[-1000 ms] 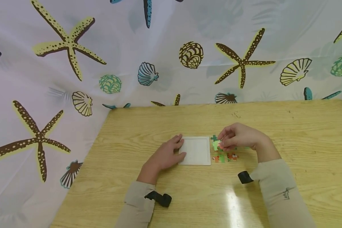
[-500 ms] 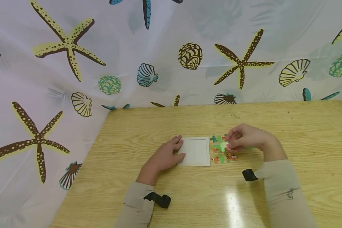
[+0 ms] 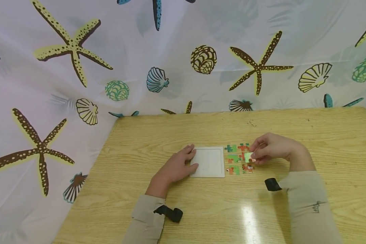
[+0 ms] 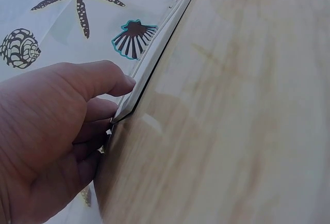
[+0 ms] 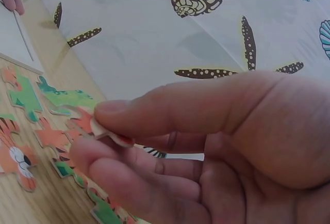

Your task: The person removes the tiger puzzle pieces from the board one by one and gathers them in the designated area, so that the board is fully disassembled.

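My left hand rests at the left edge of a shallow white puzzle tray, its thumb and forefinger touching it. In the left wrist view the thumb lies against the rim of the tray; the other fingers sit by its corner. My right hand pinches a light green and red puzzle piece between thumb and fingers. The right wrist view shows this piece edge-on and tilted, held above other puzzle pieces. Its printed face is mostly hidden there.
Several colourful puzzle pieces lie in rows right of the tray, some partly behind the right hand. Under everything is a wooden table. A white curtain printed with starfish and shells hangs along its far and left sides.
My right hand has moved right with the pinched puzzle piece, uncovering more pieces on the table beside the tray. The left hand and tray have stayed in place.
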`<act>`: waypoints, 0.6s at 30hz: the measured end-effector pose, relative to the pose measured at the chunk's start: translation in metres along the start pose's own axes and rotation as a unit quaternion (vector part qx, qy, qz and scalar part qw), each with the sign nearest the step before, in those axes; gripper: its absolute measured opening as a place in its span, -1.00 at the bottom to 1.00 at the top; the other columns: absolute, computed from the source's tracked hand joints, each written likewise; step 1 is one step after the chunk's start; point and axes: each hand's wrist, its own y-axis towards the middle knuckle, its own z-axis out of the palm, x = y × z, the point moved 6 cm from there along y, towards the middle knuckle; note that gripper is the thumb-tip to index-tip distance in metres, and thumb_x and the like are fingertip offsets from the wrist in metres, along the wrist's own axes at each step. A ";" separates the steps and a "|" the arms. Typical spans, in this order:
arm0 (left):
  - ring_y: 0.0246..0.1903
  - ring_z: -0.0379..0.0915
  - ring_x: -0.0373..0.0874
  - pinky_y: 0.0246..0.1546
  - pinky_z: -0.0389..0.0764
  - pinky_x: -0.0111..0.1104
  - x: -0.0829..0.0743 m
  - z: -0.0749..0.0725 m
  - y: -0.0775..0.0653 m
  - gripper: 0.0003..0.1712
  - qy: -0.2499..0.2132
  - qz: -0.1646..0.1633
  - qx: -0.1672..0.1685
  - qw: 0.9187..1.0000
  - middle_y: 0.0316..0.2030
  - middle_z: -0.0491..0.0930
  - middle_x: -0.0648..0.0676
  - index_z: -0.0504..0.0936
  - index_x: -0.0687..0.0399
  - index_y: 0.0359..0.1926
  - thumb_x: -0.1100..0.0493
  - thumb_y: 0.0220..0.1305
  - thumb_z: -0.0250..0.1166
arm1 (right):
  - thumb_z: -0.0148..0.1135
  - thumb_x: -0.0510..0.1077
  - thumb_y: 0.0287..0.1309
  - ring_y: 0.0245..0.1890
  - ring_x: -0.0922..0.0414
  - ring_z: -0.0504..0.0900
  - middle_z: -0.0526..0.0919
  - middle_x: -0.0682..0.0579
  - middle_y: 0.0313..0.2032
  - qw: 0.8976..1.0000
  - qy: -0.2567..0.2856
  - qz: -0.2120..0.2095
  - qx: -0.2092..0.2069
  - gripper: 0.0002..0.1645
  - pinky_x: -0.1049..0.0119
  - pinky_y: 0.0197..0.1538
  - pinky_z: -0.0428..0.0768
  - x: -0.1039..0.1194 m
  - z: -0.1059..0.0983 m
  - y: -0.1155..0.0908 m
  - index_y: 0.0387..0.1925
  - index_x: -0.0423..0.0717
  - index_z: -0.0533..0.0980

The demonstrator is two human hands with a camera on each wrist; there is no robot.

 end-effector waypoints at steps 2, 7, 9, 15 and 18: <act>0.63 -0.14 0.05 0.58 0.07 -0.04 0.001 0.000 0.000 -0.26 0.004 -0.001 -0.001 1.000 0.62 0.06 0.12 0.24 0.26 0.54 0.05 0.51 0.25 | 0.27 -0.33 0.32 -0.32 0.14 0.75 0.72 -0.10 -0.28 1.000 -0.004 0.008 0.002 -0.64 0.28 -0.12 0.76 -0.003 -0.002 -0.002 0.04 -0.53 0.48; 0.62 -0.13 0.06 0.57 0.09 -0.04 0.001 0.000 0.001 -0.26 0.009 -0.002 -0.002 1.000 0.62 0.07 0.12 0.25 0.27 0.54 0.05 0.51 0.25 | 0.29 -0.31 0.35 -0.34 0.17 0.75 0.73 -0.07 -0.30 0.999 -0.008 0.036 0.012 -0.68 0.30 -0.14 0.76 -0.012 -0.004 -0.006 0.02 -0.49 0.51; 0.62 -0.13 0.06 0.57 0.09 -0.04 0.001 0.000 0.001 -0.26 0.010 -0.001 -0.001 1.000 0.62 0.07 0.12 0.25 0.27 0.54 0.05 0.51 0.25 | 0.29 -0.31 0.36 -0.34 0.17 0.75 0.74 -0.07 -0.29 0.999 -0.008 0.046 0.015 -0.68 0.31 -0.15 0.76 -0.015 -0.006 -0.008 0.03 -0.49 0.51; 0.62 -0.13 0.07 0.58 0.07 -0.03 0.000 0.001 0.000 -0.26 0.010 0.001 -0.001 1.000 0.62 0.07 0.13 0.25 0.27 0.54 0.06 0.51 0.25 | 0.29 -0.31 0.35 -0.34 0.17 0.76 0.74 -0.08 -0.26 0.998 -0.003 0.056 0.017 -0.70 0.30 -0.15 0.76 -0.020 -0.009 -0.010 0.00 -0.46 0.51; 0.62 -0.13 0.07 0.58 0.06 -0.01 0.000 0.001 0.001 -0.26 0.010 0.001 -0.003 1.000 0.62 0.07 0.14 0.25 0.28 0.54 0.07 0.50 0.25 | 0.31 -0.33 0.32 -0.35 0.16 0.76 0.74 -0.08 -0.29 0.998 0.006 0.065 0.015 -0.74 0.29 -0.16 0.76 -0.021 -0.009 -0.011 -0.04 -0.43 0.53</act>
